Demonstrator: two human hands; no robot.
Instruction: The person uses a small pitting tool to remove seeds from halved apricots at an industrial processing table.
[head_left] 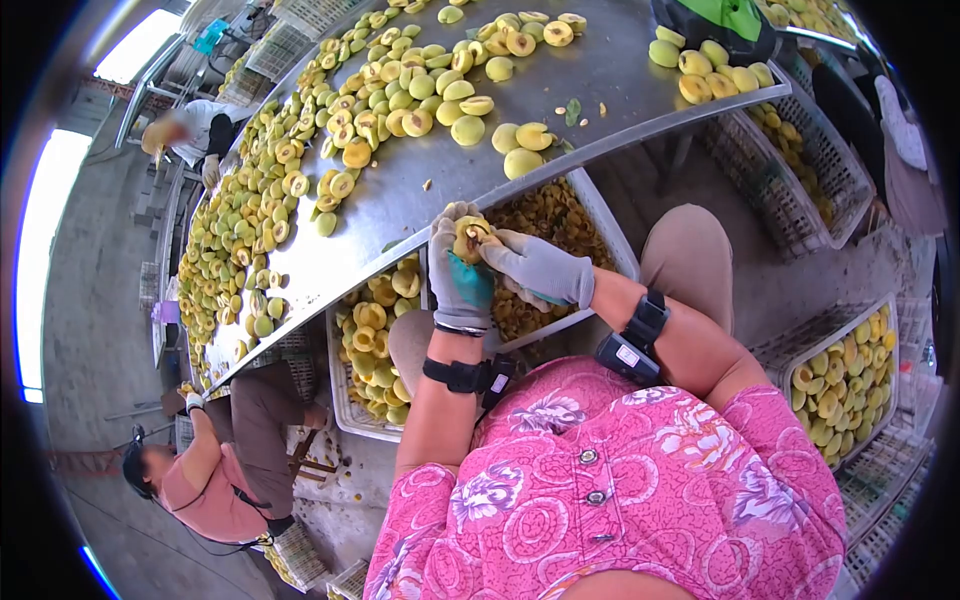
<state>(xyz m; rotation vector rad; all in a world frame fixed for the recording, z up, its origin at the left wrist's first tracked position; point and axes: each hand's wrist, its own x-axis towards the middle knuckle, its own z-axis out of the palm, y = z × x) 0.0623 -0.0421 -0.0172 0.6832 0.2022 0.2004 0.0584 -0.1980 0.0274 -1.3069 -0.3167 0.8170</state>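
My left hand [460, 268], in a grey glove with a green patch, is closed around a halved yellow-green fruit [470, 240] near the table's front edge. The fruit's cut face, with a brown centre, points up. My right hand [543, 266], also gloved, touches the fruit from the right with its fingers pressed together at the cut face; any tool in it is hidden. Below my hands is a white crate of brown-yellow scraps [605, 225]. Many halved fruits [400, 95] lie on the metal table [350, 222] beyond.
A crate of fruit halves [375, 345] stands left of my knees, and another crate [845, 385] at the right. One more crate [790, 180] is at the back right. A co-worker [215, 470] sits at the lower left, another [190, 130] at the upper left.
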